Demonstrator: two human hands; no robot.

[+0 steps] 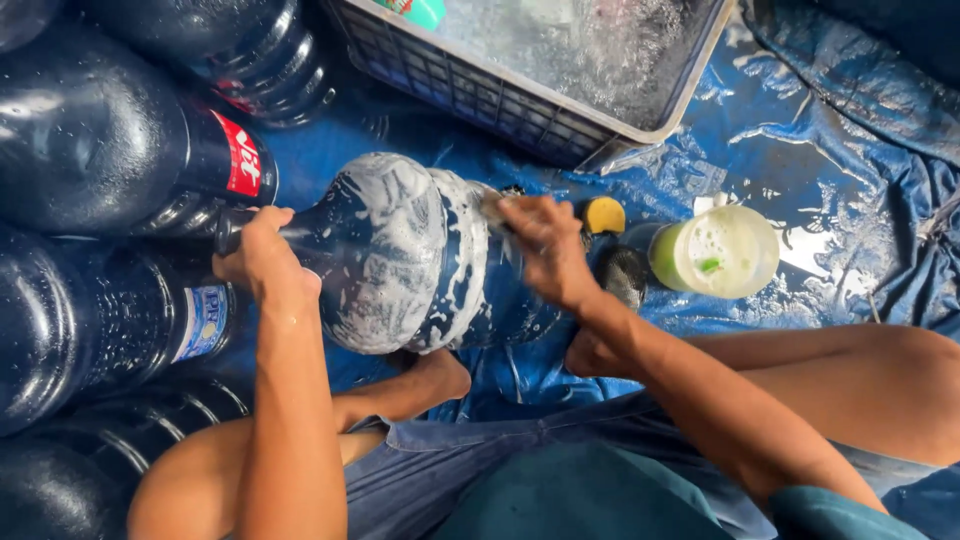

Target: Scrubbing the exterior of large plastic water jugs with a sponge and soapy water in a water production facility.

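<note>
Large dark-blue plastic water jug (400, 255), lying on its side at picture centre, neck toward nine o'clock, base toward three o'clock. Left hand (262, 255) wrapped tight around the narrow neck, wrist straight, forearm running down toward six o'clock. Right hand (540, 245) pressed on the jug's body at its three o'clock side, fingers curled closed over something mostly hidden; cannot tell what. Forearm angled off to five o'clock. White soap foam coating shoulder and ribs, dark plastic showing between streaks. Wet blue tarpaulin (820, 150) underneath. Grey plastic crate (520, 110) at twelve o'clock, pale round lidded tub (720, 250) at three o'clock, more dark jugs (90, 150) stacked at nine o'clock.
</note>
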